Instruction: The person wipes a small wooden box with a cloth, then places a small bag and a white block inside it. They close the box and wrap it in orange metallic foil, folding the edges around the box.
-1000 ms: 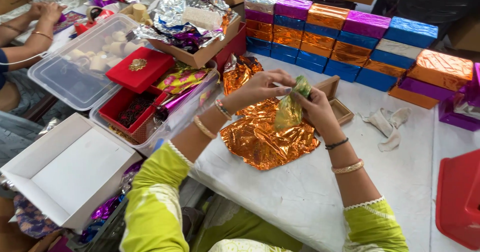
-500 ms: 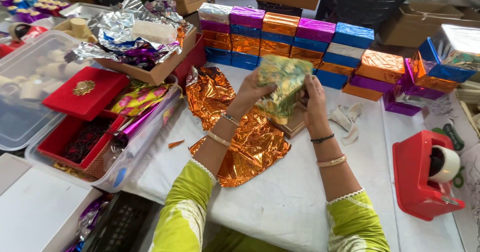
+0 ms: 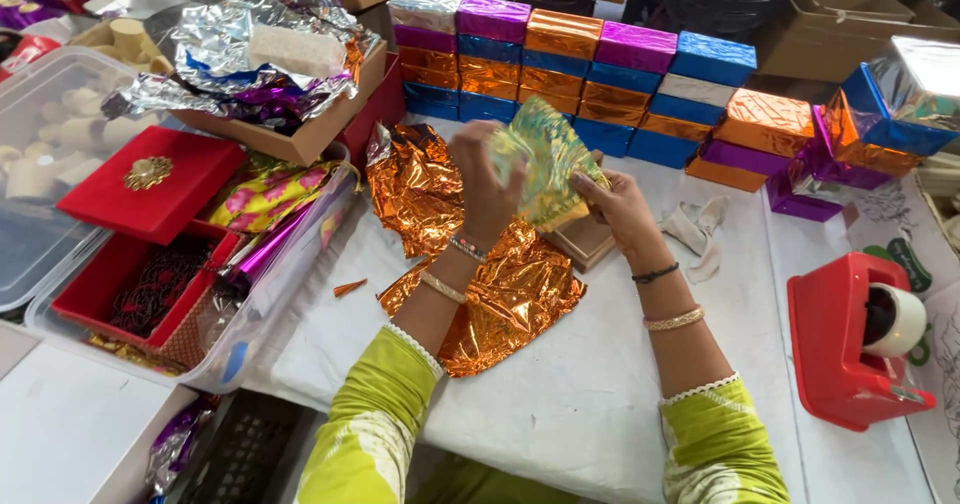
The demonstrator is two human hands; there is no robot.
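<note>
Both hands lift a green-gold foil sheet [image 3: 545, 159] above the tabletop [image 3: 600, 404]: the left hand [image 3: 487, 179] and right hand [image 3: 622, 204] each have fingers pinching an edge, seemingly to stretch it flat. Beneath lies crumpled orange foil [image 3: 480, 294], handy beside a small brown box [image 3: 588, 244]; wrapped boxes [image 3: 600, 74] are stacked far back, out of the way.

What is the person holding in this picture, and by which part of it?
Both hands, left and right, hold a green-gold foil sheet up by its left and right edges.

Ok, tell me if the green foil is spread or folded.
Spread: the green foil is held up off the table, the left hand and right hand each gripping one side.
</note>
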